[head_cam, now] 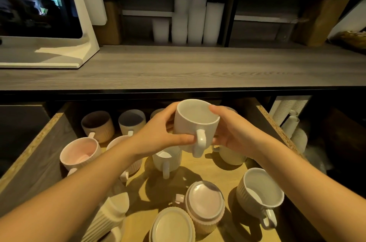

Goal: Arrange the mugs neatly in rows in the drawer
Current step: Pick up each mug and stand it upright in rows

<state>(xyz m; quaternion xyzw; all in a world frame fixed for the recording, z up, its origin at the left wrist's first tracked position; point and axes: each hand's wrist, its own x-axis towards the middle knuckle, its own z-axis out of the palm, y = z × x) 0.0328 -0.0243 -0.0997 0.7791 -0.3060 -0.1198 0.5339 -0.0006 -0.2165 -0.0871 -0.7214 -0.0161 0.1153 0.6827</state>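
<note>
Reaching forward, left hand (pixel 158 134) and right hand (pixel 235 132) both grip a white mug (pixel 195 122) above the drawer (pixel 208 170).

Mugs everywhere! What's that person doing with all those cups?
A person is sorting mugs in an open drawer. Both hands, the left hand and the right hand, hold one smooth white mug up above the drawer, its handle facing the camera. Below, other mugs are jumbled: a pink mug stands upright at the left, and two upside-down mugs sit near the front. No neat rows yet.
</note>
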